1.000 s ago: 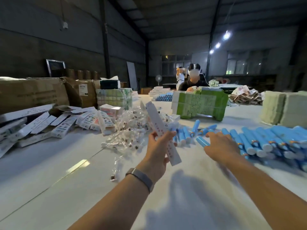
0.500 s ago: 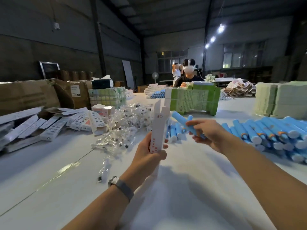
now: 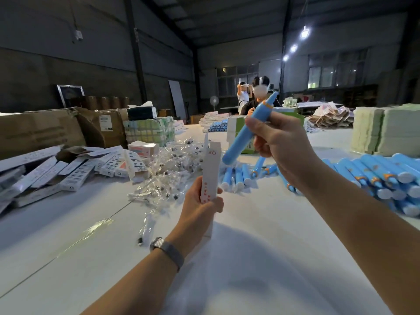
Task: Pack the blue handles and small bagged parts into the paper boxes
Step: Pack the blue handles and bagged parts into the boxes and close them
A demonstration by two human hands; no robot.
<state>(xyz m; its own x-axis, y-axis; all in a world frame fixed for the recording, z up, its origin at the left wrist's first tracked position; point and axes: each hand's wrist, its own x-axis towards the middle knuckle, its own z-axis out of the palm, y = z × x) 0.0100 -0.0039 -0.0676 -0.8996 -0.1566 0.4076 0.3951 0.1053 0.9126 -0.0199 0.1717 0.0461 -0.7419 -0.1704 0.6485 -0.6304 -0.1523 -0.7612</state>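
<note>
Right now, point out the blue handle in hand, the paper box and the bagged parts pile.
blue handle (image 3: 244, 130): head view, mid-barrel.
paper box (image 3: 210, 171): head view, front panel.
bagged parts pile (image 3: 168, 169): head view, heap's middle.

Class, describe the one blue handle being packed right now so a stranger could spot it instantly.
Start at the white table and its heap of blue handles. Above it, the right hand grips one blue handle. Unlike the others, it is lifted, tilted toward the paper box.

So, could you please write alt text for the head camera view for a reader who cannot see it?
A person's left hand holds a white paper box upright with its top flap open, while the right hand lifts a blue handle tilted above it. On the white table lie clear bagged parts, more blue handles and packed boxes.
</note>
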